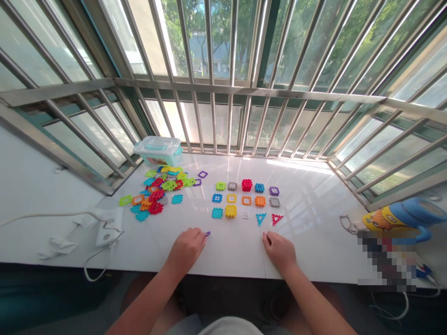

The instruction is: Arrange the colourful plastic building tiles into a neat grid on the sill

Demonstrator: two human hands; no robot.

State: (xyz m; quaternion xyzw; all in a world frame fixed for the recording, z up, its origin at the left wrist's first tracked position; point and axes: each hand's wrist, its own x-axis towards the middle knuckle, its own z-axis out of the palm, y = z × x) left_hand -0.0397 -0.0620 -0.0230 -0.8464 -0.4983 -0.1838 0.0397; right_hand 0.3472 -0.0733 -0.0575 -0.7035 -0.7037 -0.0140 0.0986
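Observation:
My left hand [186,249] rests near the front of the white tiled counter [230,251], its fingertips pinching a small purple plastic piece [207,234]. My right hand [279,252] lies on the tiles with its fingers drawn together, holding nothing I can see. Just beyond it are a blue triangular piece [260,218] and a red triangular piece [277,219]. Further back, flat and cube-shaped interlocking plastic pieces [240,193] stand in rows of mixed colours. To the left lies a loose heap of similar pieces [160,190].
A lidded transparent plastic box [158,151] stands against the window at the back left. Steel window bars [230,116] run along the back. A white power strip [109,226] with a cable sits at the left, and a printed blue-and-yellow object [394,218] lies at the right.

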